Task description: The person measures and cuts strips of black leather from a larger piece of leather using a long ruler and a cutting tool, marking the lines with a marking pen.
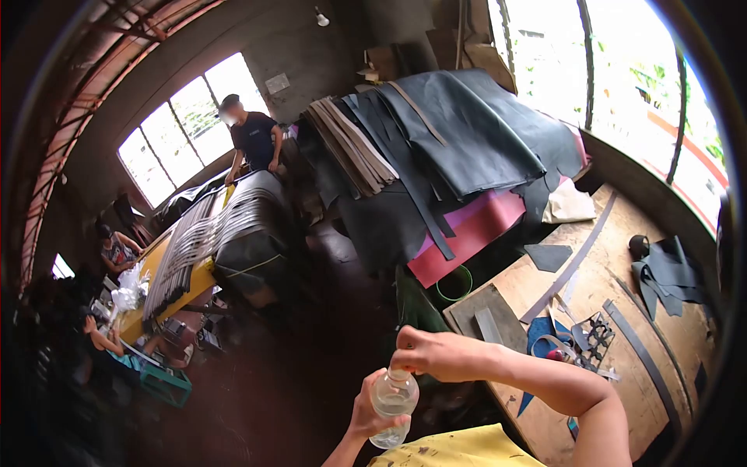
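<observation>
Clear bottle in front of me, just above the yellow cloth over my lap, roughly upright with its neck at the top. My left hand is wrapped around its side, fingers curled against the wall. My right hand comes across from the other side, its fingers pinched together at the bottle's mouth; I can't tell what, if anything, is between them. To my right is the wooden worktop, with a long dark strip lying along it, a blue piece among small scraps, and some dark cut pieces farther over. Ahead of me, big dark sheets hang draped in a heap, a pink sheet showing beneath. Off to the left, a person in a dark shirt stands behind a row of layered strips.
</observation>
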{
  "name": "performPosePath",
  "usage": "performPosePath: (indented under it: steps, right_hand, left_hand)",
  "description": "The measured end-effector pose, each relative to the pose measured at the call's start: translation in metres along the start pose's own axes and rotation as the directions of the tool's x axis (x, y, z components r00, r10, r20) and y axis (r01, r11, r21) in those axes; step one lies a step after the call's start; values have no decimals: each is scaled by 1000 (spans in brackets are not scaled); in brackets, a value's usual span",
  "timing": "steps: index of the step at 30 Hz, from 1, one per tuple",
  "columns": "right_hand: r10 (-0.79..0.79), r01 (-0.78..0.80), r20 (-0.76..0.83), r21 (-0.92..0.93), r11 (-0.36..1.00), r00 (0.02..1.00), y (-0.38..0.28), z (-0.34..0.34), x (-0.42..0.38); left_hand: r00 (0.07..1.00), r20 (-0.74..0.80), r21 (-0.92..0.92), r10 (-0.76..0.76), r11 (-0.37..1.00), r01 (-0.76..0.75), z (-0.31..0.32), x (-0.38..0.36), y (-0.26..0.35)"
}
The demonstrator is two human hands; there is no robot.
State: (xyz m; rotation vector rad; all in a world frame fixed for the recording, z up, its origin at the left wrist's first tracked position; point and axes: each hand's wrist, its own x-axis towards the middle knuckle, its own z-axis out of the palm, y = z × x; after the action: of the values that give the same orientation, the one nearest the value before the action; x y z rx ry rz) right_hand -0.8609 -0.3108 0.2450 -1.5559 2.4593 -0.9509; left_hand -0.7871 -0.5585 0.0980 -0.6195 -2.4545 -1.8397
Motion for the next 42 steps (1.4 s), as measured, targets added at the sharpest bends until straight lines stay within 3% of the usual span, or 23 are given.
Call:
performPosePath:
  steps: [2,3,5,6,7,9,11,17,19,27,42]
  right_hand:
    - [38,-30,-164,51,998,986,26,-17,-8]
    - [140,-116,-243,109,987,960,37,-23,-17]
    - [237,-190,-393,155,969,888,66,-29,-39]
    - [265,-230,-468,131,964,843,77,-32,-53]
    - [377,-301,-436,236,924,817,91,-33,-70]
    - [467,-400,-535,245,883,704,115,-27,-104]
    - [631,-549,-510,324,771,585,123,-28,-139]
    - [706,-652,-598,369,662,379,139,-14,-207]
    - [752,-650,-601,462,603,270,143,-8,-215]
    - [762,-673,-588,451,586,270,162,-1,-218]
    - [747,-669,-587,422,612,312,176,-4,-210]
  left_hand:
    - [1000,-11,11,3,1000,-3,3,31,-3]
    - [1000,2,14,-14,1000,14,4,47,0]
    - [999,-31,145,31,989,-26,10,76,4]
    - [1000,-20,127,6,992,-3,14,90,4]
    - [1000,-9,110,-18,994,19,16,104,4]
    - [998,5,95,-60,994,60,22,128,-1]
    - [998,40,144,-51,989,44,28,152,-6]
    - [976,134,246,-172,960,135,49,210,-26]
    - [951,146,274,-273,935,227,57,226,-32]
    - [850,155,454,-504,800,392,73,269,-64]
    - [797,112,436,-594,750,498,79,271,-64]
